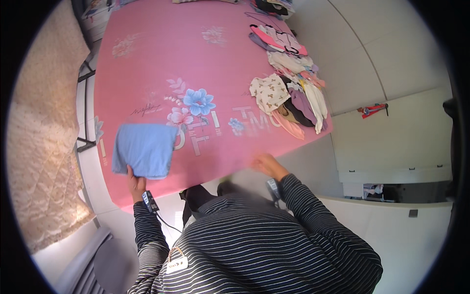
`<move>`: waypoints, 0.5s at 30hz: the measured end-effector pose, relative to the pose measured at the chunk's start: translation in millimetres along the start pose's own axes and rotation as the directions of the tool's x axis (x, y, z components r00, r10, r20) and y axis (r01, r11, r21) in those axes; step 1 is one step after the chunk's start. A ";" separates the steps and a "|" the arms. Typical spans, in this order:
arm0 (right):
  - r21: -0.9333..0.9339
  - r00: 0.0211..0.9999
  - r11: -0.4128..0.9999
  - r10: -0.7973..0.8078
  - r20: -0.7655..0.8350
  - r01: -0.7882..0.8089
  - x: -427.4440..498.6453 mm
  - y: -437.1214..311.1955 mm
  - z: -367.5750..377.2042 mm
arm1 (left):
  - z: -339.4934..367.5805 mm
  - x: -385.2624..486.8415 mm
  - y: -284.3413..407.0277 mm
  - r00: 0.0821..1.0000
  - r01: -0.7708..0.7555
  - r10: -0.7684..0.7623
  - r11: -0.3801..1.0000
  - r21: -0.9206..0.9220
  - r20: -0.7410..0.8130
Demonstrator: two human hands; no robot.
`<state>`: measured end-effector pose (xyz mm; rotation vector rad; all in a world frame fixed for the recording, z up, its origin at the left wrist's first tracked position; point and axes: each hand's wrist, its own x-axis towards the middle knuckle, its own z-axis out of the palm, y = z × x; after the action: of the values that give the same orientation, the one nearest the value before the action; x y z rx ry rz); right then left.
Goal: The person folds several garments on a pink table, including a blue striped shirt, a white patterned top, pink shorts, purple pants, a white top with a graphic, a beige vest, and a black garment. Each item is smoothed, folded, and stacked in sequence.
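A folded blue striped cloth (145,149) lies over the near left part of the bed's pink floral sheet (158,66). My left hand (136,182) grips its near edge, thumb on top and the other fingers mostly beneath it. My right hand (267,164) is apart from the cloth, by the bed's near edge; it is blurred, its fingers look bent, and nothing shows in it. At the bed's right side is a loose heap of clothes, with a white patterned garment (270,92), a purple garment (303,103) and a pink garment (288,125).
More clothes (279,40), with a hanger, lie farther up the right side, and a stack of clothes (273,8) is at the far right corner. A quilted beige cloth (47,128) hangs at left. A pale cabinet (389,139) stands at right. A cable runs from a device on my left wrist.
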<state>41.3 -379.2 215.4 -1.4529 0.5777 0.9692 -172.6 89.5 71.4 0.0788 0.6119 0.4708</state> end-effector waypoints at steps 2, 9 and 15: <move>0.004 0.994 1.000 -0.002 -0.114 0.002 -9.0 14.0 -31.6 | -49.1 20.9 15.4 0.953 0.059 -0.004 0.983 0.174 -0.302; 0.148 0.933 0.989 0.057 -0.355 -0.004 -6.1 20.5 -114.3 | -134.3 24.4 11.8 0.682 0.252 0.231 0.817 0.519 -0.694; -0.008 0.923 0.948 -0.311 -0.226 0.318 73.4 -38.7 -163.4 | -38.5 1.5 -52.0 0.665 0.428 0.045 0.795 0.430 -0.745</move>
<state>148.1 -518.1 161.9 -1.5831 0.4979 0.5452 -172.5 41.2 28.2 0.4192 1.5514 0.0452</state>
